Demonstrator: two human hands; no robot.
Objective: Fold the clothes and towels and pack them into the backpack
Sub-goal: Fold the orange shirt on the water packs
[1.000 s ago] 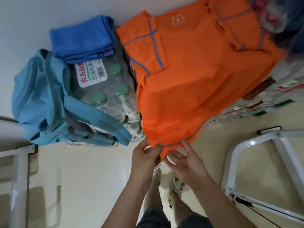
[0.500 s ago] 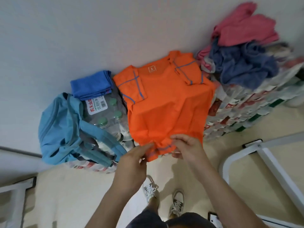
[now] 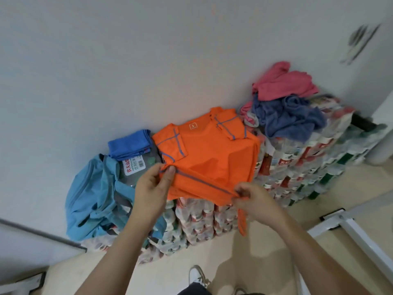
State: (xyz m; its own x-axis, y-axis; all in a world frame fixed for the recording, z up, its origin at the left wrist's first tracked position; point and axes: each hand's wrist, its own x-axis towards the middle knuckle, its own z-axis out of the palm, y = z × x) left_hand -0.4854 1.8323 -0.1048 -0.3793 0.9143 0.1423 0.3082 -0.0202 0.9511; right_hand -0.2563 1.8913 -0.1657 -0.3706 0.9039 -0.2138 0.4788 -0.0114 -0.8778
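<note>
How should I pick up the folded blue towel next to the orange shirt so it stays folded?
Take the folded blue towel by its near long edge, coming from the front and above. It lies flat on the bottle pack, wall behind, orange T-shirt at its right end, so the front is open. Pinch through all layers so it stays folded.

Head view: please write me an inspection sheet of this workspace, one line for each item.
Surface: stacked packs of water bottles.
Job's things: orange shirt, sleeves folded in; blue towel, folded; light blue backpack at the left of the packs; pink cloth and blue-grey cloth, crumpled in a heap.
Clutter: nothing seen.
Grippers: left hand and right hand each pinch the shirt's hem.
Cables: nothing seen.
Surroundings: white wall, beige floor, white metal frame at the right.
</note>
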